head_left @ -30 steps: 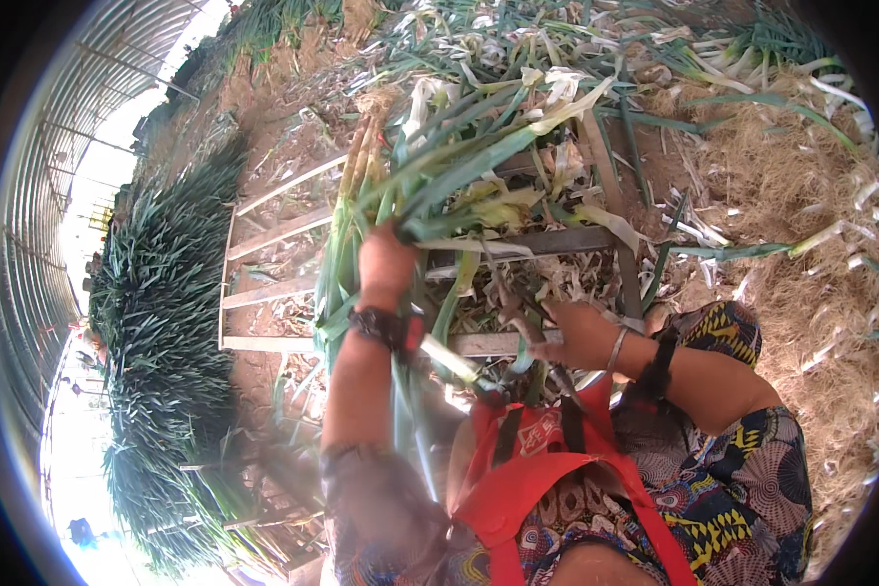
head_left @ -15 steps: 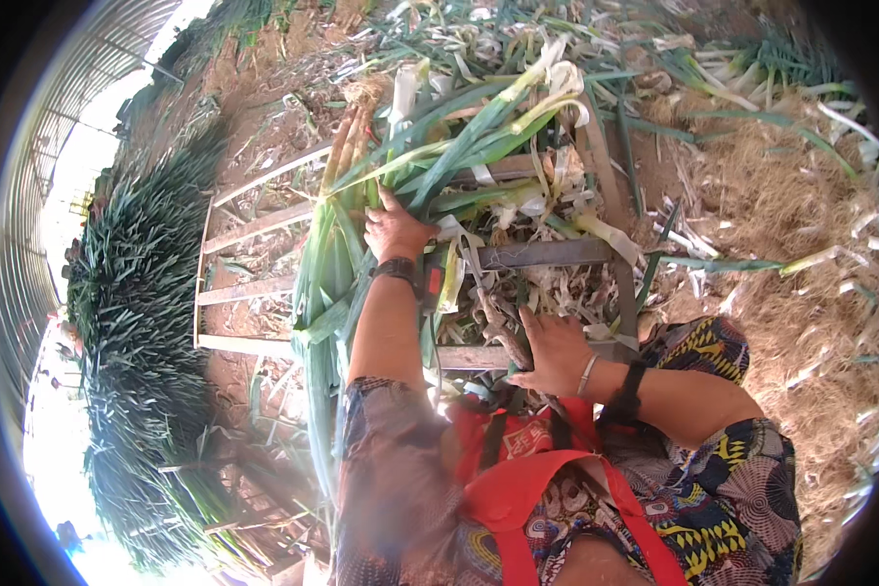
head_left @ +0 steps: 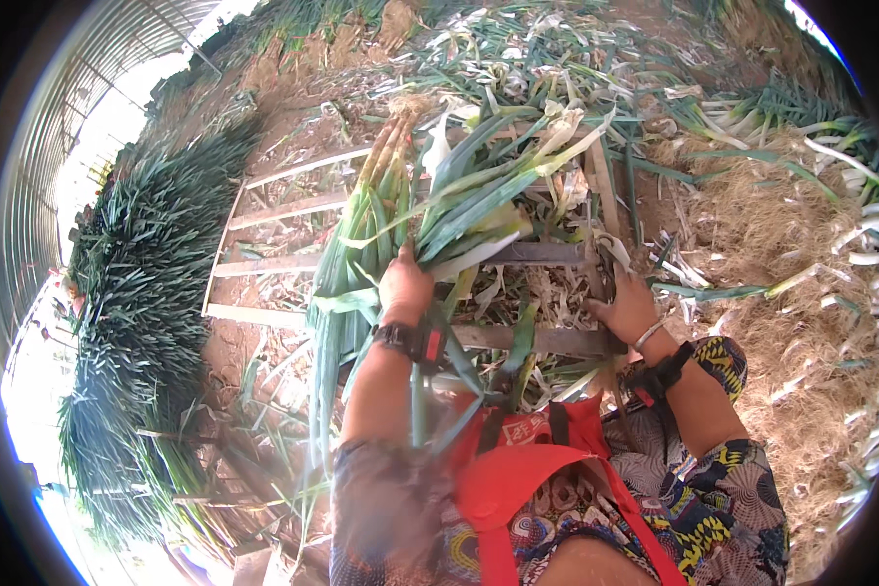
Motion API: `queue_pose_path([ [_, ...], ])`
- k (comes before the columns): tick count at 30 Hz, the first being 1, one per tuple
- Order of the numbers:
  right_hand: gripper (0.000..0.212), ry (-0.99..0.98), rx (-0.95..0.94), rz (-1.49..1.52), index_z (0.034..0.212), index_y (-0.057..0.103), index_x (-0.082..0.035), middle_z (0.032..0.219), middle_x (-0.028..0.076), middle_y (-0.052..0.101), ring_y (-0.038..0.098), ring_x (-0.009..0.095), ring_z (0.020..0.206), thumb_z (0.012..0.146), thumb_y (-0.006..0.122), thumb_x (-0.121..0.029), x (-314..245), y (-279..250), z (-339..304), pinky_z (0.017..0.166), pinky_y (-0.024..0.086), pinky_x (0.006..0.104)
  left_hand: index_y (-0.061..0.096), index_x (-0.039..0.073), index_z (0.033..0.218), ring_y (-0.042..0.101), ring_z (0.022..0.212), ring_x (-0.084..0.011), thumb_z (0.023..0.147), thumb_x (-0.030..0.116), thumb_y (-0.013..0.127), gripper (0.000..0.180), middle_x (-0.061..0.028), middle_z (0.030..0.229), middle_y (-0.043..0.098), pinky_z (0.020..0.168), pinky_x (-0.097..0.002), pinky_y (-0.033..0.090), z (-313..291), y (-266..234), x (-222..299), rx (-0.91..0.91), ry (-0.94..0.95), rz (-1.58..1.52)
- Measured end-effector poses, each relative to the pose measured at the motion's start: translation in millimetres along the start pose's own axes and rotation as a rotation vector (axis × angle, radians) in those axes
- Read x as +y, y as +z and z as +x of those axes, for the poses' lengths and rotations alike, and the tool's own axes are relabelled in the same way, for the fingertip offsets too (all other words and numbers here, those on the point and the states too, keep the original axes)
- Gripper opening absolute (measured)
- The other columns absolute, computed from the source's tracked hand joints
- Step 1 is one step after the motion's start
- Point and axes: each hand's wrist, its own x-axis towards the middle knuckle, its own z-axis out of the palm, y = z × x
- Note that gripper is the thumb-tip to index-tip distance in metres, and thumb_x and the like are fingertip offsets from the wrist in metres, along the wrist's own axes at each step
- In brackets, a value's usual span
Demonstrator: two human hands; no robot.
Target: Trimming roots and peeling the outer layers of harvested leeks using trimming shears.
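A bundle of long green onions [head_left: 366, 220] lies across a slatted wooden rack [head_left: 273, 213], its pale roots toward the far side. Loose green onion leaves [head_left: 479, 210] fan out just right of it. My left hand [head_left: 405, 285] is closed on leaves at the right edge of the bundle, its fingertips partly hidden among them. Over the rack's right rail [head_left: 604, 186], my right hand [head_left: 630, 311] has its fingers curled beside a brown, stalk-like strip. What lies inside that grip is hidden.
Stacked green onions [head_left: 146, 322] form a dark green bank at left. Tangled tan roots [head_left: 772, 244] cover the ground at right, with more green onions [head_left: 772, 112] beyond. Leaf scraps [head_left: 557, 59] litter the far ground. A red apron [head_left: 527, 488] hangs in front of me.
My right hand has moved right, from the middle of the rack to its right rail. My left hand has come slightly nearer, and the loose leaves beside the bundle have shifted.
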Motion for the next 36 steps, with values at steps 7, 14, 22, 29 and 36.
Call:
queue_pose_path([
  [7, 0.116, -0.596, 0.328, 0.174, 0.144, 0.017, 0.005, 0.146, 0.027, 0.026, 0.028, 0.038, 0.136, 0.066, 0.074, -0.060, -79.1, -65.9, 15.3, 0.114, 0.023, 0.0415, 0.049, 0.013, 0.131, 0.060, 0.092, -0.0354, 0.067, 0.008, 0.068, 0.067, -0.0157, 0.098, 0.061, 0.082, -0.0434, 0.050, -87.4, -80.9, -15.8, 0.209, 0.420, 0.089],
  [14, 0.130, -0.890, 0.205, 0.130, 0.147, 0.005, -0.001, 0.150, 0.027, 0.017, 0.028, 0.034, 0.137, 0.059, 0.074, -0.068, -184.4, -75.5, 31.4, 0.112, 0.028, 0.0367, 0.057, 0.007, 0.125, 0.063, 0.097, -0.0272, 0.062, -0.012, 0.064, 0.066, -0.0168, 0.106, 0.064, 0.085, -0.0330, 0.050, -151.3, -168.8, 9.8, 0.146, 0.580, -0.113],
  [22, 0.114, -0.706, -0.741, 1.237, 0.142, 0.021, 0.001, 0.132, 0.020, 0.047, 0.045, 0.028, 0.123, 0.065, 0.073, -0.065, -249.3, 7.7, -65.8, 0.105, 0.035, 0.0352, 0.061, 0.000, 0.111, 0.061, 0.097, -0.0192, 0.080, -0.005, 0.062, 0.032, -0.0103, 0.107, 0.065, 0.089, -0.0324, 0.049, -154.7, -175.3, -28.4, 0.174, 0.401, -0.994],
  [29, 0.091, -0.793, -0.705, 1.321, 0.134, 0.038, -0.001, 0.124, 0.012, 0.054, 0.050, 0.021, 0.116, 0.066, 0.084, -0.039, -273.2, 40.9, -90.2, 0.102, 0.037, 0.0345, 0.054, 0.005, 0.110, 0.060, 0.096, -0.0198, 0.091, 0.011, 0.053, 0.020, -0.0091, 0.105, 0.061, 0.088, -0.0359, 0.051, -161.3, -141.7, -43.3, -0.003, 0.370, -1.638],
  [36, 0.047, -0.693, -0.651, 1.033, 0.114, 0.058, -0.002, 0.103, 0.013, 0.066, 0.062, 0.021, 0.095, 0.076, 0.075, -0.023, -252.0, 38.3, -74.5, 0.088, 0.047, 0.0334, 0.051, 0.008, 0.111, 0.057, 0.099, -0.0175, 0.094, 0.021, 0.052, 0.022, -0.0073, 0.108, 0.058, 0.091, -0.0350, 0.049, -151.3, -128.8, -55.3, -0.140, 0.194, -1.685],
])
